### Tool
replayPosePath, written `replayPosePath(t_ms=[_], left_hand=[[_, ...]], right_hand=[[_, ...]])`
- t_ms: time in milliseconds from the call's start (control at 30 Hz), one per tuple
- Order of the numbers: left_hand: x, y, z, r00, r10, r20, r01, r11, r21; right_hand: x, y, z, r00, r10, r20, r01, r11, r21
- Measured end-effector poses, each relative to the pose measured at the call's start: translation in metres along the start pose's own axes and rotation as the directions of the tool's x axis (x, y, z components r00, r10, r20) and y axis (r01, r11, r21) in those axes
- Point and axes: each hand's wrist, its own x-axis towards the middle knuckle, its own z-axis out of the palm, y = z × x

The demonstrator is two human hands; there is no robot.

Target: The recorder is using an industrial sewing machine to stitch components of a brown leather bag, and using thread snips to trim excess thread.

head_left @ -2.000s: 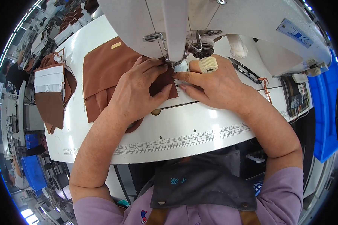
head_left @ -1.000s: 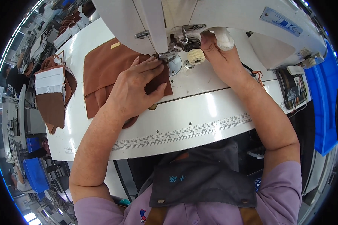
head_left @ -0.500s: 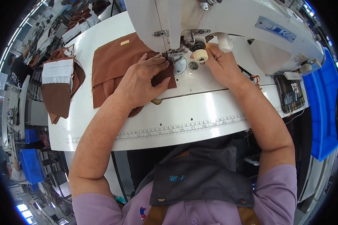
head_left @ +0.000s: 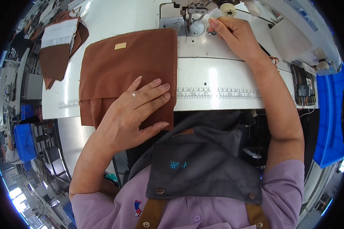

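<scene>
My left hand (head_left: 135,110) lies flat, fingers spread, on a brown fabric panel (head_left: 122,72). The panel has a small cream label (head_left: 120,46), a stepped fold across its lower part and frayed edges. Its near end hangs over the front edge of the white sewing table. Close to the round needle plate (head_left: 197,28) of the sewing machine (head_left: 197,11), my right hand (head_left: 239,38) is closed, thumb against curled fingers. Whatever is in that pinch, if anything, is too small to see. The panel lies left of and nearer than the presser foot area, apart from it.
More brown pieces with a white strip (head_left: 59,36) lie at the table's left. A printed ruler (head_left: 218,93) runs along the front edge. The machine's body (head_left: 294,42) stands at the right, beside a dark pouch-like item (head_left: 304,86) and a blue bin (head_left: 330,122).
The brown panel has come out from the presser foot toward me, my left hand moving with it. My right hand stays near the needle plate. The whole view has shifted.
</scene>
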Motion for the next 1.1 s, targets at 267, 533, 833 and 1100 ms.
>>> replayPosePath(t_ms=[267, 533, 833, 1100], left_hand=[[-0.081, -0.002, -0.003, 0.876, -0.087, -0.475, 0.183, 0.970, 0.160], [-0.164, -0.020, 0.050, 0.410, -0.369, -0.834, 0.404, 0.893, -0.196], [-0.142, -0.011, 0.073, 0.646, -0.094, -0.757, 0.396, 0.890, 0.227], [-0.054, 0.012, 0.050, 0.833, 0.001, -0.553, 0.351, 0.772, 0.530]], right_hand=[[-0.005, 0.000, 0.001, 0.999, -0.007, 0.039, 0.010, 0.997, -0.071], [-0.005, 0.003, 0.004, 0.999, -0.046, 0.024, 0.048, 0.994, -0.094], [-0.005, -0.001, 0.004, 0.998, -0.064, 0.002, 0.064, 0.994, -0.085], [-0.024, -0.037, 0.009, 0.968, -0.239, 0.073, 0.241, 0.970, -0.017]])
